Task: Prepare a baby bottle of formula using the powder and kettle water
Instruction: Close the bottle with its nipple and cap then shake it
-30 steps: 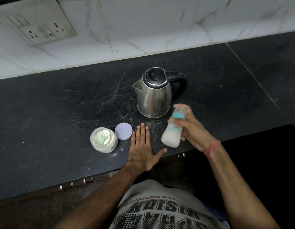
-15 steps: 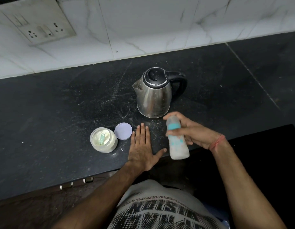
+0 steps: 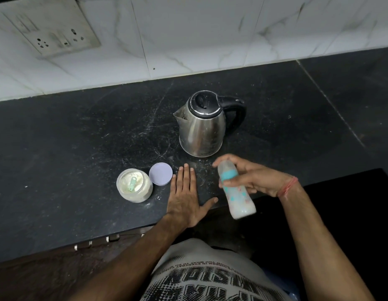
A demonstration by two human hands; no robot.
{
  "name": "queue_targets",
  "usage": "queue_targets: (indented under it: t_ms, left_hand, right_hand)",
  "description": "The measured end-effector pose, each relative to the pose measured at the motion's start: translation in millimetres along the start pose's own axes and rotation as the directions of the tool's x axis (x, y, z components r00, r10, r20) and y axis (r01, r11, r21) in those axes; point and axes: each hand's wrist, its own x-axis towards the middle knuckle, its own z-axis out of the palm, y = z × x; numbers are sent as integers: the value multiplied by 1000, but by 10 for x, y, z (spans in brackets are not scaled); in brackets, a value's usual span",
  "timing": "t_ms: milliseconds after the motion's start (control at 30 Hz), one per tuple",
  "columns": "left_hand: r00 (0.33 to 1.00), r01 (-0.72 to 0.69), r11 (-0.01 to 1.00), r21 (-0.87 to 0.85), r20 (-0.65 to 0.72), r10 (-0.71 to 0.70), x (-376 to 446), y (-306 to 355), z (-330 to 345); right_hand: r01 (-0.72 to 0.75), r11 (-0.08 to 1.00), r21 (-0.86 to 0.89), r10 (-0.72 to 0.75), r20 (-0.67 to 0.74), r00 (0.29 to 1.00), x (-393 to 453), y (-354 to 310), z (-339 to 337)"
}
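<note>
My right hand [image 3: 256, 178] grips a baby bottle [image 3: 237, 197] with a teal collar and milky white liquid inside. It is held in the air over the counter's front edge, base tilted toward me, slightly blurred. Flat on the black counter [image 3: 69, 148] lies my left hand [image 3: 187, 199], fingers spread, holding nothing. Left of it stands an open jar of formula powder [image 3: 134, 185] with a green scoop lying in the powder. Its lilac lid [image 3: 160, 176] lies between the jar and my left hand. The steel kettle [image 3: 203, 124], lid closed, stands behind the bottle.
A white marble-tiled wall [image 3: 210, 33] runs behind the counter, with a socket plate [image 3: 47, 25] at the upper left. A seam [image 3: 325, 101] crosses the counter to the right of the kettle. Spilled powder specks dust the surface in front of the kettle.
The bottle swung from leaning down-left to leaning down-right, its base now off the counter's edge, as my right hand shifted right and turned. My left hand stayed flat in place.
</note>
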Motion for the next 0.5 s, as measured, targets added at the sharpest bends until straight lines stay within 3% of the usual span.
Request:
queue_targets:
  t_ms: [67, 100, 200, 300, 433, 500]
  left_hand:
    - [1000, 4, 1000, -3, -5, -4, 15, 6, -9]
    - [1000, 6, 1000, 0, -8, -6, 18, 13, -5]
    - [1000, 0, 1000, 1, -1, 0, 20, 14, 17]
    - [1000, 12, 1000, 10, -22, -11, 25, 13, 17]
    - [1000, -3, 1000, -2, -8, 3, 11, 5, 14]
    - [1000, 0, 1000, 7, -13, 0, 25, -1, 10]
  right_hand:
    - [30, 996, 80, -16, -166, 986, -5, -31, -49]
    - [17, 997, 72, -4, -180, 984, -13, -54, -54]
    - [-29, 999, -25, 30, 18, 999, -14, -14, -37]
    - [33, 996, 82, -19, -159, 987, 48, -26, -42]
    - [6, 1000, -6, -6, 44, 999, 68, -5, 10]
    - [27, 998, 52, -22, -101, 995, 95, -14, 10]
